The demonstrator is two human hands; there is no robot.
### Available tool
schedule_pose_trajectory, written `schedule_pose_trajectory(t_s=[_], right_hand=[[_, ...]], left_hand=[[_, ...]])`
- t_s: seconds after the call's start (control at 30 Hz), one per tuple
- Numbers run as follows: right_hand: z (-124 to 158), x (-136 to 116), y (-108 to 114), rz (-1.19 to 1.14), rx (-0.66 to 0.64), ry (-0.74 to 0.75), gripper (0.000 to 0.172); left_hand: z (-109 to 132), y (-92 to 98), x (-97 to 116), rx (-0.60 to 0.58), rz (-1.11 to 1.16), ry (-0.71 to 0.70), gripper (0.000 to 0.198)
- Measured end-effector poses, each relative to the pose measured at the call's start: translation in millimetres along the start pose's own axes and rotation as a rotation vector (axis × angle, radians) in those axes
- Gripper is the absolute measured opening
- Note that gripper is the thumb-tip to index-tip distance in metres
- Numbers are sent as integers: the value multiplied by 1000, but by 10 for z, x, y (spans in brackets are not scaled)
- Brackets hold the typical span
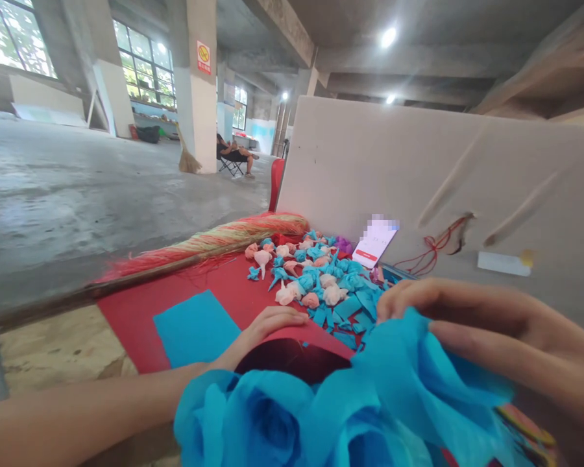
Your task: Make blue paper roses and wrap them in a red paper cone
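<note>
Two hands at work over one bunch of blue crepe flowers (321, 415), nearest the camera, low in the frame, on the person's lap side of the desk (131, 318).

Risk — the thin crepe looks likely to tear or crush if the fingers press or pull hard; a sweep of the left forearm could also scatter the small pieces beyond.

Right hand (491, 331): comes in from the right, palm down, fingers long and held close together, lying over the top petal; whether the thumb pinches beneath cannot be told.

Left hand (267, 327): forearm crosses from the left, fingers loosely spread and curled, resting flat on the red surface behind the flowers, holding nothing.

Further on — one blue paper sheet (194, 327) just beside the left hand; a heap of small twisted buds (311, 272), blue and pink; a phone (376, 243); a broom (199, 246) along the desk's far edge; a white board (442, 175) upright behind.
</note>
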State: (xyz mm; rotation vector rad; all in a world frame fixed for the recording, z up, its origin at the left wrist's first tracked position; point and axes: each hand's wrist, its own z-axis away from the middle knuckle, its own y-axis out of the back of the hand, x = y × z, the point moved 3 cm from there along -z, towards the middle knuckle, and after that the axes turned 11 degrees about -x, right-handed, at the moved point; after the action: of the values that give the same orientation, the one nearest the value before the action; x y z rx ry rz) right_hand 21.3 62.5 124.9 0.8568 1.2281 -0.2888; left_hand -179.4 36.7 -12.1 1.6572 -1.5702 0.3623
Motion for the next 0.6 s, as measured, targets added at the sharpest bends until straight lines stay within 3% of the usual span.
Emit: schedule_pose_trajectory(t_s=[0.1, 0.27, 0.43, 0.6], right_hand=[[-50, 29, -4, -65, -137, -67, 19], [25, -83, -37, -124, -23, -116, 20], [-53, -6, -88, -127, -252, -104, 21], [-122, 33, -99, -154, -271, -118, 20]], left_hand=[[8, 1, -27, -9, -9, 26, 40], [14, 2, -52, -18, -28, 38, 40], [9, -3, -81, -13, -39, -7, 41], [12, -14, -109, -24, -43, -29, 40]])
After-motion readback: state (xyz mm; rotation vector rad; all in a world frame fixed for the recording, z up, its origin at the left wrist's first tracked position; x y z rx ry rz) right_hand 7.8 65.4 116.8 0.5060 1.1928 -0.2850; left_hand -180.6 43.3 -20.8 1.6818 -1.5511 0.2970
